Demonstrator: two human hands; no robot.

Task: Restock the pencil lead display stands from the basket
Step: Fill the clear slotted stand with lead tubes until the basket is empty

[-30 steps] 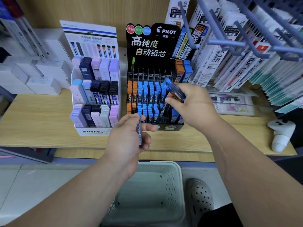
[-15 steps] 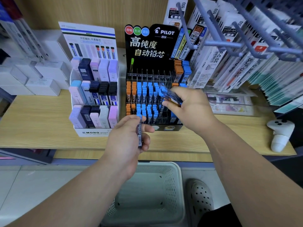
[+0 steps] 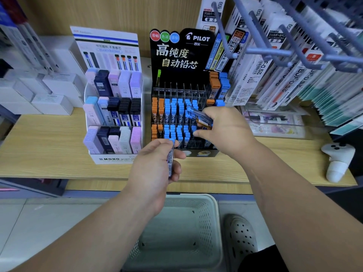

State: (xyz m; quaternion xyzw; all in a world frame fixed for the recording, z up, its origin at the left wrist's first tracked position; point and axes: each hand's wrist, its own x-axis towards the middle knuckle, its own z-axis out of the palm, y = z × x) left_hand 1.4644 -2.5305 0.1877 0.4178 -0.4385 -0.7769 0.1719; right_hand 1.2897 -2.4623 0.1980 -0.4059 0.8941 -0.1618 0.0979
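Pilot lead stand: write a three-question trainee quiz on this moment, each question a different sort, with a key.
1. True or false: the left hand grips one blue-capped tube in front of the black Pilot stand.
2. Over that stand, the right hand holds: A) nothing; B) a bunch of tubes; C) a pen.
3. Fill in: the caps showing in the right hand are blue and ____.
Key: 1 true; 2 B; 3 orange.
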